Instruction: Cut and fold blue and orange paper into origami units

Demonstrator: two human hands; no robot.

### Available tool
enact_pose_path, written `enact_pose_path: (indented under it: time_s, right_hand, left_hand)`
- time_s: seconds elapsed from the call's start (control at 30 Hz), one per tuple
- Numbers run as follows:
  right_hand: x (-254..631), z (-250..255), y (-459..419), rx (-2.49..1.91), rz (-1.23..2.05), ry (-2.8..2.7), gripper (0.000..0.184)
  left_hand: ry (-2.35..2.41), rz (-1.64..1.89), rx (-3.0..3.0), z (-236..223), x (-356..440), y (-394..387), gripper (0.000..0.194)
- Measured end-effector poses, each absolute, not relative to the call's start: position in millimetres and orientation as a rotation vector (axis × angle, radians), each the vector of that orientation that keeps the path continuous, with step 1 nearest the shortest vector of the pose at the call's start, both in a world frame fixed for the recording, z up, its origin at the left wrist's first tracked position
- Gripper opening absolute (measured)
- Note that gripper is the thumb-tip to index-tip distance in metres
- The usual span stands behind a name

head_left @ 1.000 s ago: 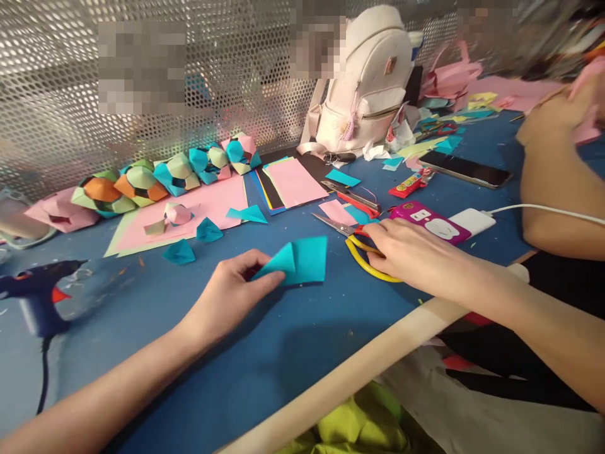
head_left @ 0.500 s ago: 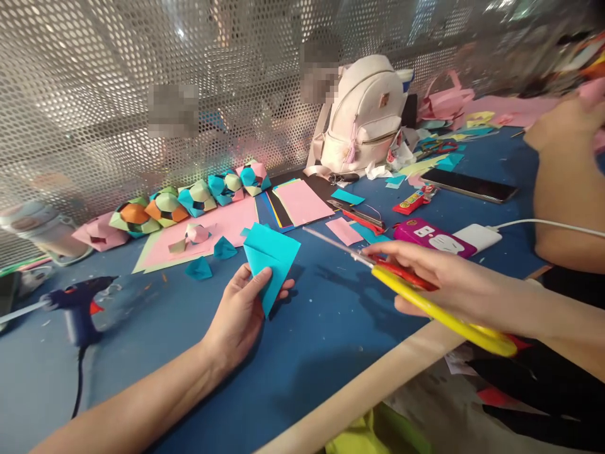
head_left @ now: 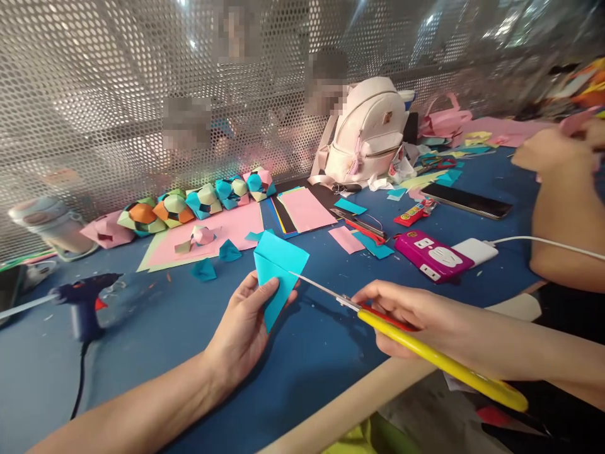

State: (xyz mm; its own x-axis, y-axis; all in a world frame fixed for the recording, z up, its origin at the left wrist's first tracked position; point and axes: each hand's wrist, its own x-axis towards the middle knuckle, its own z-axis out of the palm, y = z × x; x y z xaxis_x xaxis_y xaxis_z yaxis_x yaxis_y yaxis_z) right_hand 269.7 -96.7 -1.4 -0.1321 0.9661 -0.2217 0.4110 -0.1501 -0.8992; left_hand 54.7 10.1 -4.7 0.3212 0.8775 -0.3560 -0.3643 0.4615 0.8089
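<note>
A folded piece of blue paper (head_left: 282, 255) is pinched between the thumb and fingers of my left hand (head_left: 250, 315), held above the blue table. My right hand (head_left: 401, 309) grips scissors (head_left: 439, 356) with yellow and red handles. Their blades point left, and the tip lies at the paper's right part, over its surface in this view. Whether the tip touches the paper I cannot tell. Two small folded blue pieces (head_left: 230, 250) rest on the table just beyond my left hand.
At the left lies a glue gun (head_left: 85, 306). Folded paper balls (head_left: 174, 208) line the perforated metal wall, near stacked paper sheets (head_left: 307, 208). A white backpack (head_left: 366, 132), a phone (head_left: 466, 200) and a purple power strip (head_left: 428, 255) stand right. Another person's arm (head_left: 560, 202) reaches in.
My right hand has brought the scissors left and down, so the tip now meets the blue paper in view. The left hand keeps its hold. The whole view has shifted slightly.
</note>
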Motion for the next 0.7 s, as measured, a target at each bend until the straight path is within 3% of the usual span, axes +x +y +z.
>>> enact_pose_path:
  time_s: [0.2, 0.7]
  right_hand:
    - [260.6, 14.4, -84.7, -1.42, 1.643, -1.347, 0.061]
    - [253.1, 8.3, -70.2, -1.416, 1.772, -1.021, 0.049]
  left_hand:
    - [0.865, 0.963, 0.697, -5.2, 54.0, 12.2, 0.011]
    - [0.806, 0.908, 0.705, -5.7, 54.0, 9.7, 0.012]
